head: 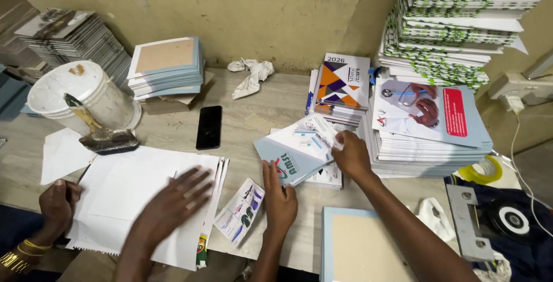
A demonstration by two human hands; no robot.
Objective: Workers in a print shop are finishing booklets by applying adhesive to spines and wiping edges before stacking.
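Observation:
My right hand (351, 156) grips the edge of a white printed sheet (308, 135) lying on a light blue booklet cover (285, 164), in front of a low pile of similar booklets. The fingers of my left hand (280, 197) press the near edge of that blue cover, palm on the table. A small colourful leaflet (239, 213) lies just left of my left hand. Another person's hand (171, 202) lies flat on a stack of large white sheets (124, 192) at the left, and their other hand (57, 204), with gold bangles at the wrist, holds that stack's left edge.
A black phone (209, 127) lies mid-table. A white bucket (86, 95) with a brush stands far left. Stacks of booklets rise at the back left (167, 66), centre (343, 83) and right (429, 123). A blue-edged board (357, 247) sits near the front edge, and a crumpled rag (252, 76) lies by the wall.

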